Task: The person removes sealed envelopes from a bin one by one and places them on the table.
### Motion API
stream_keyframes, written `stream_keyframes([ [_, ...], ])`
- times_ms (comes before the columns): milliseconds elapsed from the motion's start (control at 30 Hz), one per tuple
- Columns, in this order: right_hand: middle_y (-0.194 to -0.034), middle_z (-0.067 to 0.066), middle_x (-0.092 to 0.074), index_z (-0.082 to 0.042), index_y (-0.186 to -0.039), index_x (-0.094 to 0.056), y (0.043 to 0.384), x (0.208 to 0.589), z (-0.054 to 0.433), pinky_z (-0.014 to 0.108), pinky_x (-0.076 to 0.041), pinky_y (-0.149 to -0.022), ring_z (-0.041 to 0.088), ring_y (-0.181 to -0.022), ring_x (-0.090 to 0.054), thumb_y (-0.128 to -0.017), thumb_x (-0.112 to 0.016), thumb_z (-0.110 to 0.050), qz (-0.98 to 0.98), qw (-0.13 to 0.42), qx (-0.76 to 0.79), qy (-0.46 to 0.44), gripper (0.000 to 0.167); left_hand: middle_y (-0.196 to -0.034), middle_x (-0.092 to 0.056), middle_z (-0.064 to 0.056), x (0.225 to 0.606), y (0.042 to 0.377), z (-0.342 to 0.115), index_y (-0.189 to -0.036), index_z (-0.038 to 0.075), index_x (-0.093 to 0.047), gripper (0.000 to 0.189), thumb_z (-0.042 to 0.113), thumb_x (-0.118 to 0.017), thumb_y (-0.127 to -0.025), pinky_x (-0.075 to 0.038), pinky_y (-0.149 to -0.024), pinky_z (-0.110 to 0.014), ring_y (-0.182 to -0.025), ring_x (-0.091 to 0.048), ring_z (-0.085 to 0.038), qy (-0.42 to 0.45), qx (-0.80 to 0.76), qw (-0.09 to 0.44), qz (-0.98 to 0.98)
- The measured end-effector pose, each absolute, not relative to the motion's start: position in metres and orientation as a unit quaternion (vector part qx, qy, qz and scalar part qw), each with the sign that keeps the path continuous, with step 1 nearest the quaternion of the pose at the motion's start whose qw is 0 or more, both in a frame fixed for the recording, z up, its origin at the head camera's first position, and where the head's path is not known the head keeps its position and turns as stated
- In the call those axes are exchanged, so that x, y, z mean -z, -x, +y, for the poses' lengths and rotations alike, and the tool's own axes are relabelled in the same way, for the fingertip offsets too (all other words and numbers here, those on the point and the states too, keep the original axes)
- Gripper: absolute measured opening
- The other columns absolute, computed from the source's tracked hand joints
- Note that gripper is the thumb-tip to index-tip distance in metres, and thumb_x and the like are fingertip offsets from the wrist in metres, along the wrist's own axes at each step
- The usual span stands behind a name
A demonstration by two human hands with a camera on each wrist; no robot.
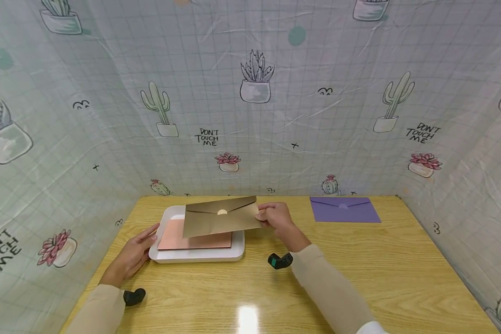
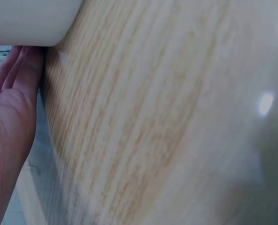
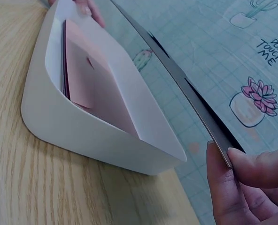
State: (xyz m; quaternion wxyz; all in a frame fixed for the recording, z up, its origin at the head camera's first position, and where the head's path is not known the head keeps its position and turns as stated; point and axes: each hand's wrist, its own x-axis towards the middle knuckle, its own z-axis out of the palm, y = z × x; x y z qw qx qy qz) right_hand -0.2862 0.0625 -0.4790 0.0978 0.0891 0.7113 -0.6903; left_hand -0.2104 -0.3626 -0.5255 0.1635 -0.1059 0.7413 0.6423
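Note:
My right hand [image 1: 275, 218] pinches the right edge of a gold-brown envelope [image 1: 217, 220] between thumb and fingers. The envelope is held tilted above a white tray [image 1: 200, 258], its flap and round seal facing up. Edge-on in the right wrist view, the envelope [image 3: 176, 77] stands apart from the tray. Inside the tray lies a pink envelope [image 1: 192, 241], partly covered by the gold-brown one in the head view; darker edges show beneath it in the right wrist view. My left hand [image 1: 131, 255] rests against the tray's left end, its fingers [image 2: 28, 70] fairly straight.
A purple envelope [image 1: 344, 211] lies at the back right of the wooden table [image 1: 359, 269]. Behind the table and along its sides hangs a cactus-print cloth [image 1: 254, 125]. Dark wrist-camera mounts [image 1: 280, 261] sit at both wrists.

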Motion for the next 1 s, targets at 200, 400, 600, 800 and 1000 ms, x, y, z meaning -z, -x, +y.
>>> stream_keyframes([
  [200,-0.082,0.008,-0.073,0.006,-0.116,-0.075,0.289,0.48,0.073,0.027,-0.055,-0.06,0.012,-0.059,-0.06,-0.088,-0.074,0.007,0.709,0.1,0.693,-0.091,0.029,-0.177,0.002,-0.015,0.526,0.212,-0.364,-0.169,0.024,-0.009,0.06,0.024,-0.036,-0.115,-0.018,-0.13,-0.052,-0.163,-0.006,-0.038,0.108,-0.641,0.168,0.741],
  [400,-0.082,0.006,-0.073,0.006,-0.12,-0.073,0.29,0.477,0.083,0.031,-0.057,-0.065,0.013,-0.059,-0.06,-0.09,-0.071,0.007,0.707,0.105,0.694,-0.09,0.03,-0.177,0.002,-0.014,0.526,0.213,-0.364,-0.169,0.025,-0.009,0.06,0.024,-0.035,-0.116,-0.018,-0.13,-0.051,-0.163,-0.007,-0.037,0.112,-0.642,0.17,0.739],
  [600,-0.086,0.006,-0.075,0.008,-0.125,-0.07,0.292,0.479,0.091,0.025,-0.055,-0.061,0.013,-0.061,-0.062,-0.092,-0.069,0.008,0.699,0.107,0.701,-0.094,0.033,-0.177,0.003,-0.014,0.526,0.214,-0.365,-0.169,0.025,-0.008,0.059,0.025,-0.034,-0.116,-0.018,-0.13,-0.051,-0.164,-0.007,-0.037,0.109,-0.642,0.172,0.739],
  [800,-0.083,0.003,-0.075,0.006,-0.126,-0.07,0.295,0.48,0.099,0.024,-0.055,-0.06,0.011,-0.062,-0.063,-0.093,-0.07,0.006,0.705,0.102,0.695,-0.099,0.033,-0.177,0.002,-0.013,0.526,0.216,-0.367,-0.169,0.025,-0.009,0.059,0.026,-0.034,-0.116,-0.018,-0.13,-0.05,-0.164,-0.007,-0.035,0.108,-0.642,0.173,0.739],
  [1000,-0.08,0.001,-0.075,0.007,-0.127,-0.07,0.297,0.479,0.108,0.026,-0.056,-0.062,0.011,-0.062,-0.064,-0.092,-0.071,0.006,0.702,0.097,0.697,-0.11,0.035,-0.177,0.002,-0.012,0.526,0.217,-0.368,-0.169,0.026,-0.009,0.059,0.027,-0.035,-0.116,-0.038,-0.122,-0.029,-0.163,-0.01,-0.035,0.099,-0.635,0.177,0.745],
])
